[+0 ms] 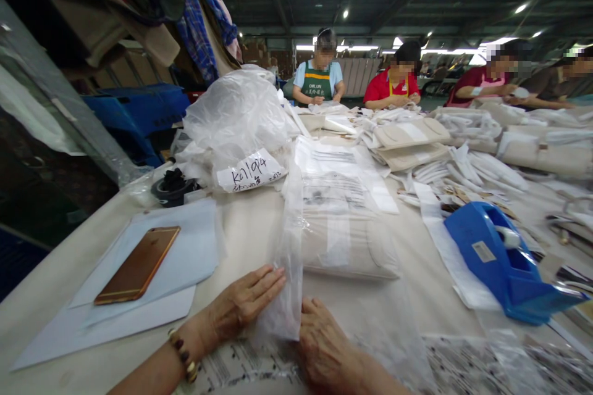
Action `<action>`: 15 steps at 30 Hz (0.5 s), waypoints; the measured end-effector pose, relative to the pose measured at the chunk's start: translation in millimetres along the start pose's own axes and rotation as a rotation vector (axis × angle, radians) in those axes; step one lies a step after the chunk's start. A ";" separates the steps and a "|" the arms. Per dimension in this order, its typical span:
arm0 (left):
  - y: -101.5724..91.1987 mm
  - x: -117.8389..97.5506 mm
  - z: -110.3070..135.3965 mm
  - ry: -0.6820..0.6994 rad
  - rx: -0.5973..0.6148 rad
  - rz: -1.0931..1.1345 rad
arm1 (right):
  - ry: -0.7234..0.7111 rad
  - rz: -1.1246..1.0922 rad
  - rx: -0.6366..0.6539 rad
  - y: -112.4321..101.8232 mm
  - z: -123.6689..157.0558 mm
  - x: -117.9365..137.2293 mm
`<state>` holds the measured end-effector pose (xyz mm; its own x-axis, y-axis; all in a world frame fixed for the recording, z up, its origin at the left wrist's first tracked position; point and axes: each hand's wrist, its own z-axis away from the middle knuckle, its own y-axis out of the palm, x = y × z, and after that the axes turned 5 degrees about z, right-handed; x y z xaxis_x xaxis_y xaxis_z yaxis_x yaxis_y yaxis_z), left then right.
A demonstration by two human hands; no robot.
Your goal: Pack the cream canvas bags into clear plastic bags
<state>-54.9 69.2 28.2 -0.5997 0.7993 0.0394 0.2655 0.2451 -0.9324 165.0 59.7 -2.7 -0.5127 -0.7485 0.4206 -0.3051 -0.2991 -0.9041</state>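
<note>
In front of me lies a clear plastic bag [293,241] with a folded beige bag [347,244] and a printed sheet [333,188] inside. The plastic bag's left side is folded over in a long strip. My left hand [238,302] lies on this strip with its fingers stretched out and side by side. Closer to me, my right hand [327,342] has its fingers curled at the lower end of the strip, pinching the plastic. The right thumb is hidden.
A phone [139,264] rests on pale sheets at left. Behind it are a black tape ring [173,190] and a large plastic sack [241,117]. A blue tape dispenser [504,265] stands at right, near beige bags [412,133]. Several people [319,77] work across the table.
</note>
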 end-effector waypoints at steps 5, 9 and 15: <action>4.7 2.9 -3.8 0.004 0.165 0.076 | 0.011 0.063 0.038 2.3 5.7 1.8; 1.5 5.4 -8.4 0.021 0.305 0.131 | 0.034 0.071 0.100 -1.8 3.7 4.3; -6.0 1.1 -19.9 -0.107 0.309 0.252 | -0.004 0.007 0.064 -6.6 6.8 9.4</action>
<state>-42.1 79.5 41.0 -0.6241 0.7480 -0.2261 0.1843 -0.1403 -0.9728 167.7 50.6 6.7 -0.5111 -0.7533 0.4139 -0.2493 -0.3309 -0.9101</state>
